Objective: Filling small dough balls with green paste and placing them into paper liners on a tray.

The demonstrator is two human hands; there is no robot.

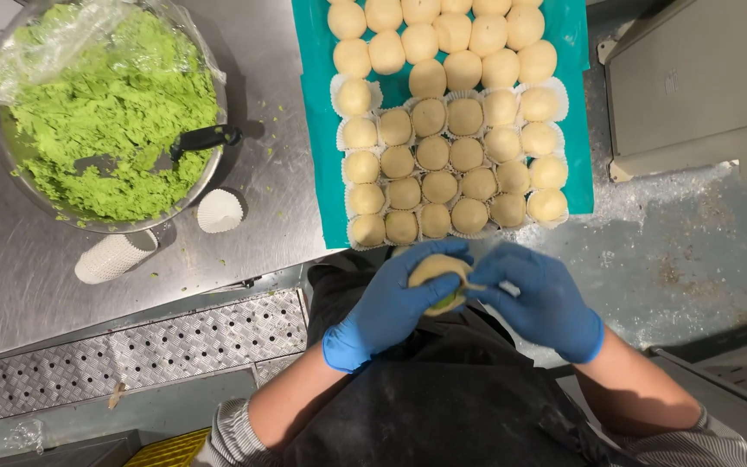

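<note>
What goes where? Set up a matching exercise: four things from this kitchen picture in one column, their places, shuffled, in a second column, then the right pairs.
Things:
1. green filling
2. dough ball
3. stack of paper cups
4. filled buns

Places:
A. lying on its side on the steel counter, below the bowl
B. in rows on the teal tray
C. in the metal bowl, with a black-handled tool stuck in
D. between the gloved left hand and right hand

Pairs: 1-C, 2-D, 3-A, 4-B
</note>
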